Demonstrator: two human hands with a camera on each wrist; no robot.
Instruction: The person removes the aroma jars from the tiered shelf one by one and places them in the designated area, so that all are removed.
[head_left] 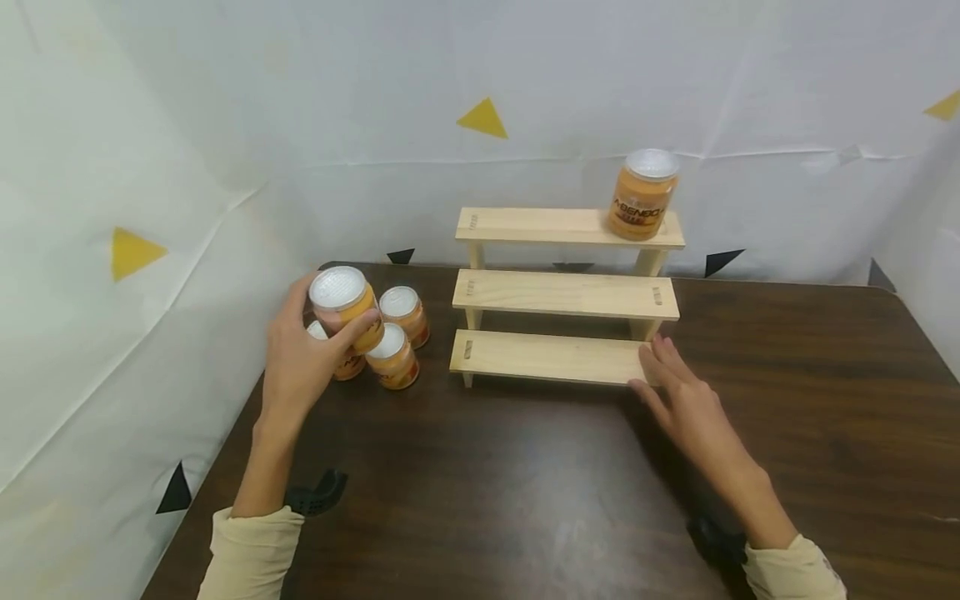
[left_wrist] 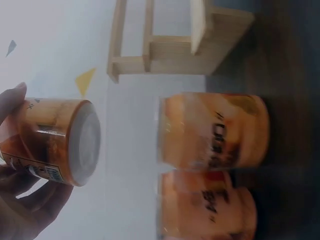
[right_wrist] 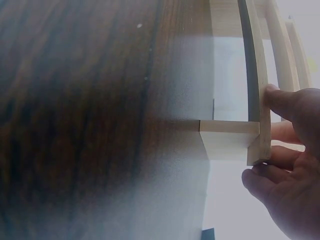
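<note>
My left hand (head_left: 294, 362) grips an orange-labelled can (head_left: 352, 312) with a silver lid, thumb on one side and fingers round the other. In the left wrist view this raised can (left_wrist: 47, 137) shows its pale bottom, apart from the cans below. Beneath and beside it, several like cans (head_left: 405, 315) stand close together on the table. At the right, my right hand (head_left: 693, 408) holds the end of the lowest step of a three-step wooden rack (head_left: 547, 357). Its thumb (right_wrist: 280, 100) lies against the step's front edge; the other fingers bend about the end.
Another orange can (head_left: 643, 200) stands upright at the right end of the rack's top step. The dark wooden table (head_left: 487, 483) runs up to a white cloth wall (head_left: 375, 100) with yellow and black triangles at the back and left.
</note>
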